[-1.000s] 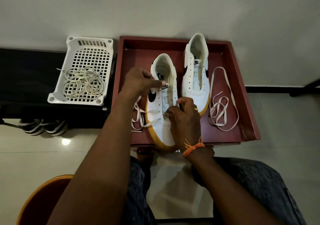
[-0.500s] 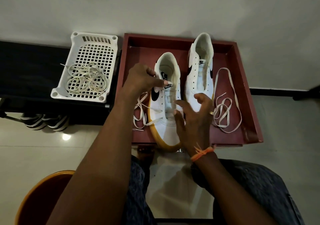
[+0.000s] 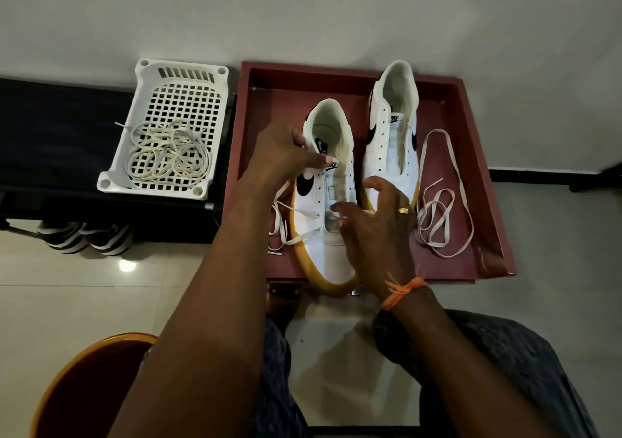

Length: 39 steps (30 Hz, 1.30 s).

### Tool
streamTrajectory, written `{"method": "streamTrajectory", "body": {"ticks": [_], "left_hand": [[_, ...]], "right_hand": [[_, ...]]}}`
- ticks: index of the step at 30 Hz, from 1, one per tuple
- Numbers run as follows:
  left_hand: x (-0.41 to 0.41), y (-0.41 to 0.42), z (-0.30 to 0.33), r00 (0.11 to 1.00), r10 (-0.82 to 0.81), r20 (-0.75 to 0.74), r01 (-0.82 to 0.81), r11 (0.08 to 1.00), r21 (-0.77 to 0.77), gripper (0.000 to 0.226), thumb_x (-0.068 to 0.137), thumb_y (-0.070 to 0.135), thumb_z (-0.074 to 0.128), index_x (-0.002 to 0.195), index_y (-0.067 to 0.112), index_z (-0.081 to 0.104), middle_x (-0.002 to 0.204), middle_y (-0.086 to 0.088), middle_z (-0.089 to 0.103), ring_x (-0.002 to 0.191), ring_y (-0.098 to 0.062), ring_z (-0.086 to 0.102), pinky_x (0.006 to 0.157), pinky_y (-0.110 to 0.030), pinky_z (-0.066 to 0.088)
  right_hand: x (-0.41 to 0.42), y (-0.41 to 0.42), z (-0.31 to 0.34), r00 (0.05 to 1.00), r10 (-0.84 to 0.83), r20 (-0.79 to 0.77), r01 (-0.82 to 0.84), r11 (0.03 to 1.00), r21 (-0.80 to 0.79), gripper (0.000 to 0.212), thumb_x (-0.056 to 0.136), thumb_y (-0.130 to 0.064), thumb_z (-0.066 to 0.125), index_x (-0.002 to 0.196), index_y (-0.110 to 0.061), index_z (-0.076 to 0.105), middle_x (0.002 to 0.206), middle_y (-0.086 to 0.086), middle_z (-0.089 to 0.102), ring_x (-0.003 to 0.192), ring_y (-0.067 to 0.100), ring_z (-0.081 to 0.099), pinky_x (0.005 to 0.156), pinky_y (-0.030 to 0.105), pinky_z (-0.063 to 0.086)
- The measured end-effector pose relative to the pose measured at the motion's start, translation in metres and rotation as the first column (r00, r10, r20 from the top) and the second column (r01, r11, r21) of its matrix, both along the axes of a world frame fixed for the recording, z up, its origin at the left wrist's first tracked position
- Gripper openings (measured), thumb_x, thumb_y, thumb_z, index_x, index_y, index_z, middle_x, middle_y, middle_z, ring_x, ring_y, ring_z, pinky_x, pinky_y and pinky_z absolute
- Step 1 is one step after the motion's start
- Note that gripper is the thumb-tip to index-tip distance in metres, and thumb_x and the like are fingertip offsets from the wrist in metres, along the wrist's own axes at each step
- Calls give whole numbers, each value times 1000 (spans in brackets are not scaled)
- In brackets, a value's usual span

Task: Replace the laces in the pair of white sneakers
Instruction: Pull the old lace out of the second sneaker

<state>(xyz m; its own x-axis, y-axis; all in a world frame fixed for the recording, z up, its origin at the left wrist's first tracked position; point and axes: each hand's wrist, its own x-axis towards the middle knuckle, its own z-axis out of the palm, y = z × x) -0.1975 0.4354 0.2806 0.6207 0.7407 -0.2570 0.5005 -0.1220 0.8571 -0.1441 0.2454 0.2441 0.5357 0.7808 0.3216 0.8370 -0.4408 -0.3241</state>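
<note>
1. Near shoe [image 3: 323,202] stands at the tray's [image 3: 471,107] front edge, its toe past that edge; the second shoe [image 3: 392,141] is beside it, toward the back-right corner, eyelets bare.
2. Left hand [image 3: 282,158] grips the near shoe's collar, thumb pinched over the tongue top. Right hand [image 3: 380,222] is spread, fingers relaxed and holding nothing, fingertips at the lower eyelets.
3. A lace [image 3: 289,222] runs through the bottom eyelets, both ends trailing off the shoe's left side.
4. Step looks early. To do it well: steady the collar, even the two ends before crossing, feed each tip flat, without twist, and snug row by row.
5. Containers: the tray holds both shoes and a loose lace [image 3: 441,202] along its right edge. The basket [image 3: 181,77], left of the tray, holds a tangle of laces [image 3: 168,155], probably the old ones.
</note>
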Motion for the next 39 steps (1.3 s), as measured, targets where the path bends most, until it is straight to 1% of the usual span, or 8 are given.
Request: {"method": "streamTrajectory", "body": {"ticks": [6,11,15,18,21,29,32,39], "left_hand": [[0,1,3,1000,3,-18,-3,1000,-14,39,64,26,93,82,0,69,82,-12,73,66,-14,70,69,-38,61],[0,3,3,1000,-13,-13,12,1000,-7,28,65,24,92,66,12,66,69,-2,69,47,6,58,52,-15,50],[0,3,4,1000,-16,-26,16,1000,-12,31,65,23,92,61,17,62,69,1,67,45,8,56,48,-13,48],[0,3,4,999,-30,-29,30,1000,-7,30,65,25,92,62,19,62,69,2,68,51,3,60,53,-14,50],[-1,4,3,999,-34,-31,34,999,-4,29,66,26,91,67,15,64,77,-4,71,62,-6,63,62,-22,54],[-1,4,5,999,-33,-32,32,999,-33,29,65,25,92,67,16,64,74,0,70,60,-2,62,53,-15,49],[-1,3,5,999,-35,-26,34,999,-34,30,66,24,91,63,19,62,69,5,66,53,3,59,45,-9,42],[-2,3,5,998,-51,-22,50,998,-29,30,67,26,91,66,19,61,71,5,66,59,-1,60,48,-10,43]], "right_hand": [[-8,10,-8,991,-118,-59,122,990,74,7,77,-9,72,79,-16,71,111,12,53,108,28,43,83,37,35],[13,-17,3,912,-311,-267,369,906,208,12,87,-17,63,90,-13,73,113,17,45,103,25,48,88,37,42],[4,-13,5,982,-160,-98,173,975,142,31,84,-12,68,114,-19,70,136,21,36,129,38,38,106,45,37],[-6,6,-8,997,-67,46,64,997,47,20,82,-14,69,98,-25,72,139,19,42,133,39,36,107,47,28],[-10,18,-13,996,-86,12,85,995,53,13,75,-9,72,72,-21,69,127,15,55,127,35,42,99,44,31],[25,-22,5,896,-289,-336,382,889,252,15,81,-14,72,88,-27,73,121,8,45,117,25,48,97,45,47],[22,-20,11,945,-178,-273,244,943,227,25,79,-11,71,101,-22,75,135,15,42,129,30,39,106,19,32],[-9,14,-14,985,-39,-165,62,989,135,6,80,-10,72,77,-15,73,130,18,50,127,27,36,100,30,32]]}}
